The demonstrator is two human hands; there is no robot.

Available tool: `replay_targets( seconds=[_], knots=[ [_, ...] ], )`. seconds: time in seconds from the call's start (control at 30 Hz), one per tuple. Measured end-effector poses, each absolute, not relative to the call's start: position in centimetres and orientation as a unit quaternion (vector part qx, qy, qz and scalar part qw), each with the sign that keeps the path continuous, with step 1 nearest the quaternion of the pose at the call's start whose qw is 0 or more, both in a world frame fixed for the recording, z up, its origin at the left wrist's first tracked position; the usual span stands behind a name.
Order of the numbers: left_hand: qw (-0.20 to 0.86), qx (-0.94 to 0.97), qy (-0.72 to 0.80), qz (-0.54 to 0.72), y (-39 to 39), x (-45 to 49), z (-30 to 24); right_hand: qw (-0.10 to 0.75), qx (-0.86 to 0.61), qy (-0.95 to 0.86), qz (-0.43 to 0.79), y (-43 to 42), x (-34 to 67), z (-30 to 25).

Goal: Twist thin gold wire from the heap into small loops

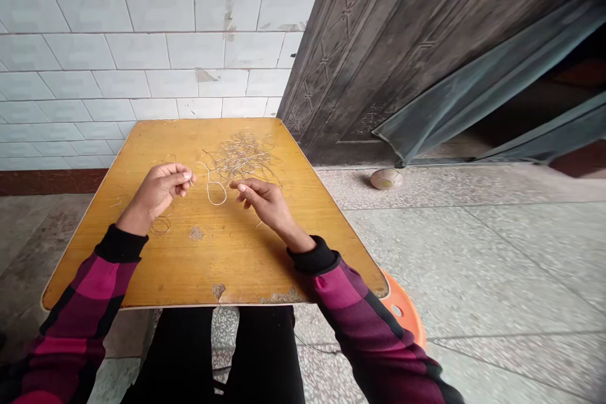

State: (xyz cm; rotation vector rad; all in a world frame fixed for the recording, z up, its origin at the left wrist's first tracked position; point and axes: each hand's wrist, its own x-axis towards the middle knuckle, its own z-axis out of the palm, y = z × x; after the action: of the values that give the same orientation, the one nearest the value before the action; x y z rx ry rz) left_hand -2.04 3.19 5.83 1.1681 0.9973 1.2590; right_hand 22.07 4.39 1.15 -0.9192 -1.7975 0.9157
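My left hand (162,188) is over the left half of the wooden table, thumb and forefinger pinched on a short, thin pale wire (191,182). Across from it my right hand (266,202) has its thumb and forefinger pressed together; whatever may be between them is too small to make out. Between the two hands is a pale looped wire (216,204), its curl close to the right fingertips. Just beyond, a tangled pile of thin wires (243,156) lies on the tabletop. Beneath my left wrist rests a small coil of darker wire (161,225).
The yellow wooden table (246,259) has chipped patches near its front edge. An orange stool (404,306) sticks out at the right corner. White wall tiles (156,50) stand behind, with a dark carved door (350,76) to the right. A roundish object (386,178) lies on the floor.
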Motion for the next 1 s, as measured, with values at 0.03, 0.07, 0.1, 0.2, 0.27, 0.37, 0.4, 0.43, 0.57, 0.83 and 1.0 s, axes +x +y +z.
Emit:
replay_targets(
  seconds=[0.03, 0.07, 0.1, 0.2, 0.27, 0.37, 0.4, 0.43, 0.57, 0.83, 1.0],
  knots=[
    [0.565, 0.478, 0.419, 0.526, 2.8, -1.3, 5.2, 0.444, -0.361, -0.700, 0.427, 4.3, 22.1, 1.3],
    [0.576, 0.468, 0.418, 0.525, 2.5, -0.7, 4.6, 0.436, -0.350, -0.682, 0.472, 4.2, 22.1, 1.4],
    [0.581, 0.459, 0.417, 0.527, 2.3, -0.3, 4.1, 0.423, -0.341, -0.671, 0.504, 4.2, 22.1, 1.3],
    [0.601, 0.442, 0.396, 0.535, 2.2, 0.2, 2.9, 0.387, -0.341, -0.680, 0.521, 4.4, 21.9, 0.6],
    [0.633, 0.415, 0.368, 0.540, 2.3, 0.1, 2.6, 0.398, -0.353, -0.711, 0.461, 4.4, 21.7, 0.0],
    [0.689, 0.327, 0.341, 0.549, 2.4, 0.1, 2.5, 0.438, -0.339, -0.782, 0.287, 3.8, 21.3, -0.5],
    [0.705, 0.290, 0.341, 0.550, 2.4, 0.3, 2.6, 0.437, -0.324, -0.809, 0.224, 3.6, 21.2, -0.6],
    [0.718, 0.254, 0.344, 0.550, 2.3, 0.4, 2.6, 0.427, -0.311, -0.833, 0.164, 3.4, 21.2, -0.7],
    [0.749, 0.169, 0.357, 0.532, 2.0, 1.3, 2.6, 0.388, -0.307, -0.869, 0.028, 3.3, 21.1, -1.2],
    [0.517, 0.445, 0.478, 0.554, 2.0, 0.6, 1.8, 0.360, -0.353, -0.836, 0.219, 3.3, 21.4, -0.1],
    [0.453, 0.658, 0.457, 0.390, 1.8, 0.4, 1.8, 0.305, -0.363, -0.754, 0.455, 3.0, 21.3, 0.5]
  ],
)
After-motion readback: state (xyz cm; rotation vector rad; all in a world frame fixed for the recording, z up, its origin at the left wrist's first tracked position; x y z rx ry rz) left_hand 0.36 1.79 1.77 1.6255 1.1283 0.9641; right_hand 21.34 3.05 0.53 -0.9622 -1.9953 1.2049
